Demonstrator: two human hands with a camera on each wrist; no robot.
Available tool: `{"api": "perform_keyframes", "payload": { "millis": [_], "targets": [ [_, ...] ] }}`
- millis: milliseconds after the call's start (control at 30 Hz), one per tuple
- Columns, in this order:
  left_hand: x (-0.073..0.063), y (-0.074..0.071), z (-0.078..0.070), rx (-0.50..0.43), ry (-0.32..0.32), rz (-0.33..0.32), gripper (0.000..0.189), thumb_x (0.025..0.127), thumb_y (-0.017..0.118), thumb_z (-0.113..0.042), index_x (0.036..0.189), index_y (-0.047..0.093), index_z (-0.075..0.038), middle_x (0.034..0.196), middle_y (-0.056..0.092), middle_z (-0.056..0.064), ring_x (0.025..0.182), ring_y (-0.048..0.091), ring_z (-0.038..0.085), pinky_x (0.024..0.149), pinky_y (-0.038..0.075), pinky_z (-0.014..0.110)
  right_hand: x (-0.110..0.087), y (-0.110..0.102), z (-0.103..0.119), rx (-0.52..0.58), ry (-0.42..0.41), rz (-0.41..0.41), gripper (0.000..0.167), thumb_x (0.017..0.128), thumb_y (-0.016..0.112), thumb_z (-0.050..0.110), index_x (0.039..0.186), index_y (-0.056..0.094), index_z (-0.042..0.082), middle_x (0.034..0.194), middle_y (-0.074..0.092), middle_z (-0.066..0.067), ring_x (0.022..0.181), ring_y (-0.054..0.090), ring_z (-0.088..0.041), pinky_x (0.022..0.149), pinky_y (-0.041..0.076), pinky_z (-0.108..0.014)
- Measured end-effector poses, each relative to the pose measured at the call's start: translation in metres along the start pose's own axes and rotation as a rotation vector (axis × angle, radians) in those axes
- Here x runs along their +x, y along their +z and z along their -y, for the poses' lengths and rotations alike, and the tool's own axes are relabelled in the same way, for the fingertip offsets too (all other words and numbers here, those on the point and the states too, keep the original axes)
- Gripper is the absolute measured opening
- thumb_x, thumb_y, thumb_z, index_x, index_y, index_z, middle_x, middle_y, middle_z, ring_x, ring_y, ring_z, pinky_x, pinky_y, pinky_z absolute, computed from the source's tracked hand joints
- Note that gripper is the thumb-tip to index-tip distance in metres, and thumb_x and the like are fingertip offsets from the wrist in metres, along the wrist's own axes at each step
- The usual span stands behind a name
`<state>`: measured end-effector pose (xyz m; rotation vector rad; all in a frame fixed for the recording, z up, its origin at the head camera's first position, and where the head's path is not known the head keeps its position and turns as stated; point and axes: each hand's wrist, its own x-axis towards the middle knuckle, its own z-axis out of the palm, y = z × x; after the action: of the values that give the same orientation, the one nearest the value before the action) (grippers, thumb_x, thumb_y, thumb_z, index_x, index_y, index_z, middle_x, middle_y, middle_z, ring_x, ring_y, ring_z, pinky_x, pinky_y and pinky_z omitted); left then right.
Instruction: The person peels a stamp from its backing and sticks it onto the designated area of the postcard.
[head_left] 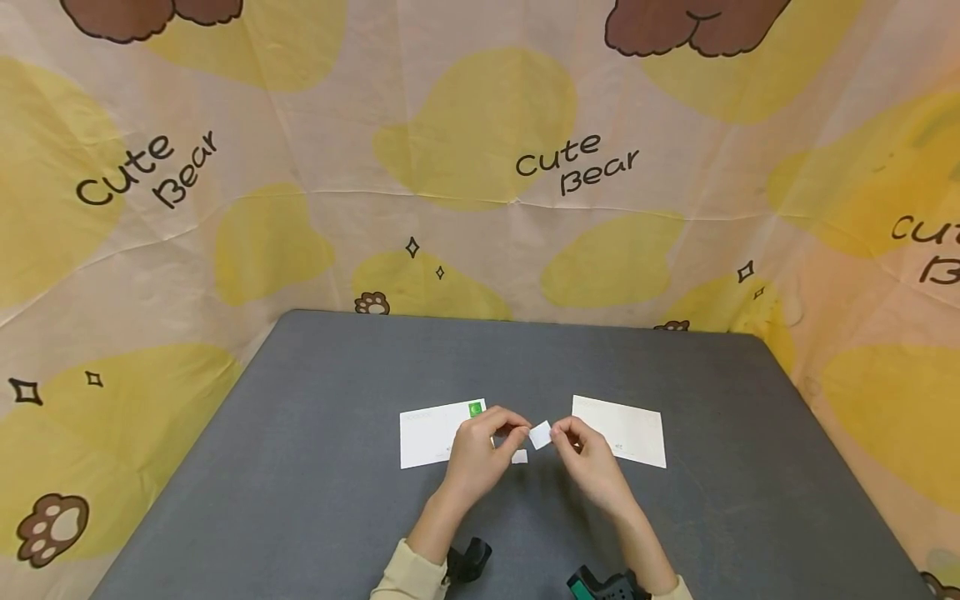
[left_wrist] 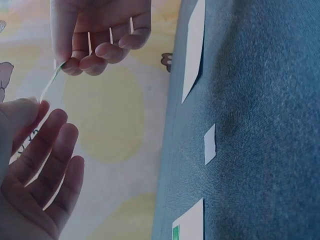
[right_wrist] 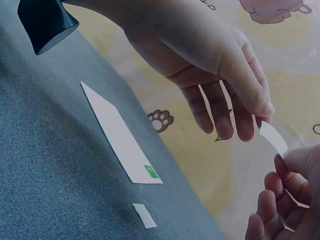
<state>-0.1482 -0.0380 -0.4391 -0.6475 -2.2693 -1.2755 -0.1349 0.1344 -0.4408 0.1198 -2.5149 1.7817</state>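
A small white paper square [head_left: 540, 435] is held up between both hands above the table. My left hand [head_left: 477, 457] pinches one side of it between thumb and index finger, while my right hand [head_left: 594, 473] pinches the opposite side. From the left wrist the square [left_wrist: 50, 82] appears nearly edge-on, slightly curved, with a greenish tint. In the right wrist view its white face [right_wrist: 273, 138] bows between the fingertips. Behind my left hand lies a white envelope [head_left: 424, 439] with a green stamp [head_left: 476, 409] at its upper right corner. A plain white envelope [head_left: 632, 431] lies behind my right hand.
Another small white paper piece [head_left: 520, 457] lies on the grey tabletop [head_left: 337, 517] between the envelopes, near my left hand. Black devices [head_left: 471, 560] are strapped at the wrists. A printed cloth [head_left: 465, 125] hangs behind the table's far edge.
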Motion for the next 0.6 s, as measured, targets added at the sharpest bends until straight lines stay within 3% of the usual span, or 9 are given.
{"api": "perform_keyframes", "payload": {
  "millis": [367, 600],
  "targets": [
    [0.000, 0.000, -0.001, -0.086, -0.104, 0.029, 0.008, 0.079, 0.065, -0.004, 0.075, 0.067, -0.011, 0.069, 0.064, -0.004, 0.062, 0.057, 0.003, 0.058, 0.052, 0.032, -0.009, 0.000, 0.036, -0.035, -0.032, -0.016, 0.005, 0.089, 0.057, 0.003, 0.086, 0.060, 0.001, 0.074, 0.053, -0.007, 0.064, 0.044, -0.008, 0.055, 0.037, -0.019],
    [0.001, 0.001, -0.001, -0.095, -0.126, 0.013, 0.011, 0.079, 0.063, -0.004, 0.073, 0.066, -0.012, 0.067, 0.063, -0.005, 0.060, 0.055, 0.002, 0.056, 0.051, 0.033, -0.002, 0.005, 0.014, -0.052, -0.097, -0.062, 0.004, 0.089, 0.059, 0.007, 0.089, 0.061, 0.004, 0.077, 0.056, -0.005, 0.067, 0.047, -0.006, 0.057, 0.040, -0.020]
  ]
}}
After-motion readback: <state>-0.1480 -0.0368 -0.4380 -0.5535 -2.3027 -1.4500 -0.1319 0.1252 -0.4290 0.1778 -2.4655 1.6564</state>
